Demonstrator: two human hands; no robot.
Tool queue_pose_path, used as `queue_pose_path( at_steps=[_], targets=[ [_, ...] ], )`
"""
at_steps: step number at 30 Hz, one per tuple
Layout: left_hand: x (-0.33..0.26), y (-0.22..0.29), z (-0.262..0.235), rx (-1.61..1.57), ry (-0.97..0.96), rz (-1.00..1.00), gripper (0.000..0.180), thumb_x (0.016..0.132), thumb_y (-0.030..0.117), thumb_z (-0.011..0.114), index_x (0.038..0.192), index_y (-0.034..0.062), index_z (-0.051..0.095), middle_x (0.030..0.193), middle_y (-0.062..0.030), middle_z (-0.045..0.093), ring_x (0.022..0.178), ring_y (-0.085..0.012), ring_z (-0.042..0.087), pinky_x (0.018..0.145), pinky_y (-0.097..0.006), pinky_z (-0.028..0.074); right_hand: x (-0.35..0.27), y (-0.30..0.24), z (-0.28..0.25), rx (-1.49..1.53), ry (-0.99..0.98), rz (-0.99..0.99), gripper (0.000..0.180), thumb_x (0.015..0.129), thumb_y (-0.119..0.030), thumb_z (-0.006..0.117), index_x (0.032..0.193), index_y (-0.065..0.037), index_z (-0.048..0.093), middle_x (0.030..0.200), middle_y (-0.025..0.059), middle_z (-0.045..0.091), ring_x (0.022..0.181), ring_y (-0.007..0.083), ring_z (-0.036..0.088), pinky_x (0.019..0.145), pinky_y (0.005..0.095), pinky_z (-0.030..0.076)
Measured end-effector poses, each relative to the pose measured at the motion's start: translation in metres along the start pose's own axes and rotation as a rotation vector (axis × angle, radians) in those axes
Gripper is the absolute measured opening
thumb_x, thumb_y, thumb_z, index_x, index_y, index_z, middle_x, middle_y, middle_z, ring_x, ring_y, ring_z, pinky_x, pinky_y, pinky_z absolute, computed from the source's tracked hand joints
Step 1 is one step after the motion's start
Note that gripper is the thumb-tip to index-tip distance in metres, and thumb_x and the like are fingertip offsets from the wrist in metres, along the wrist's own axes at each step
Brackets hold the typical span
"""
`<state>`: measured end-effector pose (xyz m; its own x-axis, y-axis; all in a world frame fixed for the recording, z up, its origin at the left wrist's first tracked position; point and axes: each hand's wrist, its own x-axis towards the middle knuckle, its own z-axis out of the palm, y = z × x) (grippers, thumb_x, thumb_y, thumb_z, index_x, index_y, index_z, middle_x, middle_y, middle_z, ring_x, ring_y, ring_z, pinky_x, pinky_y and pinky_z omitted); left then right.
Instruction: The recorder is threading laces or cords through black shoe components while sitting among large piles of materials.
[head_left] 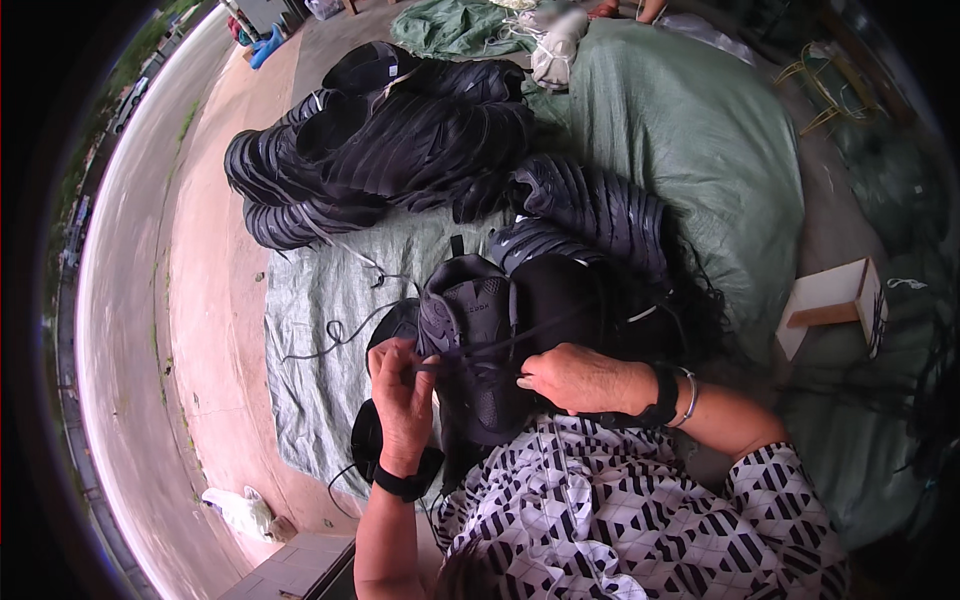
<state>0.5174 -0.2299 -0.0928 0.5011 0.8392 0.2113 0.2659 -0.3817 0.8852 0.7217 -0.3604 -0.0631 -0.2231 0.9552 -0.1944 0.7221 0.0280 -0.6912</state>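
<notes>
The shoe (488,405) sits at the centre of the frame before you, its long axis running nearly up and down, toe low toward your lap, opening up top. The lace (500,347) crosses it. Your left hand (404,395) pinches dark lace between thumb and fingers, its tips overlapping the shoe's left edge. Your right hand (590,380) is curled closed, tips pinched on what looks like lace, just by the right edge. So the shoe lies right of your left hand and left of your right, both about equally near. Stacked black shoes (430,140) fill the upper left; a green sheet (690,140) covers the upper right.
</notes>
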Motion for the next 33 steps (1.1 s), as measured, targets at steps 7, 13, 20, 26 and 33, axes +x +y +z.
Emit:
queue_pose_path(
  at_steps=[7,13,20,26,33],
  targets=[
    [0.012,0.002,-0.022,-0.803,-0.176,-0.505,0.021,0.090,0.023,0.060,0.105,0.0116,0.049,0.073,0.0062,0.049,0.058,-0.0013,0.040,0.049,-0.016,0.030,-0.011,0.016,-0.008,0.117,0.263,0.150,0.012,0.080,-0.013,0.064,0.085,-0.002,0.064,0.078,0.0126,0.065,0.074,0.0281,0.064,0.067,0.0348,0.050],
    [0.051,-0.040,-0.069,-1.079,0.207,-0.459,0.012,0.092,0.015,0.056,0.103,0.0116,0.052,0.060,0.0079,0.034,0.048,-0.0025,0.028,0.042,-0.020,0.023,-0.002,0.011,-0.019,0.381,0.251,0.041,0.014,0.079,-0.006,0.065,0.092,0.000,0.063,0.086,0.0086,0.066,0.079,0.0206,0.064,0.073,0.0298,0.050],
    [0.069,-0.059,-0.154,-0.925,0.380,-0.359,0.010,0.095,0.016,0.052,0.086,0.0121,0.052,0.058,0.0080,0.037,0.045,-0.0023,0.026,0.041,-0.020,0.023,0.015,-0.010,-0.027,0.790,0.590,0.202,0.017,0.092,-0.007,0.051,0.104,0.001,0.060,0.082,0.0090,0.067,0.067,0.0141,0.063,0.059,0.0268,0.049],
    [0.048,-0.059,-0.134,-0.688,0.372,-0.445,0.008,0.093,0.019,0.056,0.088,0.0139,0.054,0.056,0.0100,0.034,0.045,0.0004,0.026,0.038,-0.017,0.022,-0.002,0.022,-0.005,0.021,0.461,-0.039,0.011,0.087,-0.013,0.058,0.082,-0.003,0.057,0.075,0.0128,0.062,0.070,0.0321,0.062,0.061,0.0382,0.049],
    [-0.011,-0.116,-0.121,-0.568,0.128,-0.817,0.026,0.096,0.034,0.049,0.084,0.0116,0.054,0.056,0.0080,0.034,0.041,-0.0016,0.027,0.036,-0.019,0.018,-0.047,0.052,-0.023,0.753,0.410,0.502,0.018,0.088,-0.017,0.059,0.083,0.000,0.066,0.065,0.0011,0.062,0.050,0.0041,0.049,0.046,0.0236,0.040]
  ],
)
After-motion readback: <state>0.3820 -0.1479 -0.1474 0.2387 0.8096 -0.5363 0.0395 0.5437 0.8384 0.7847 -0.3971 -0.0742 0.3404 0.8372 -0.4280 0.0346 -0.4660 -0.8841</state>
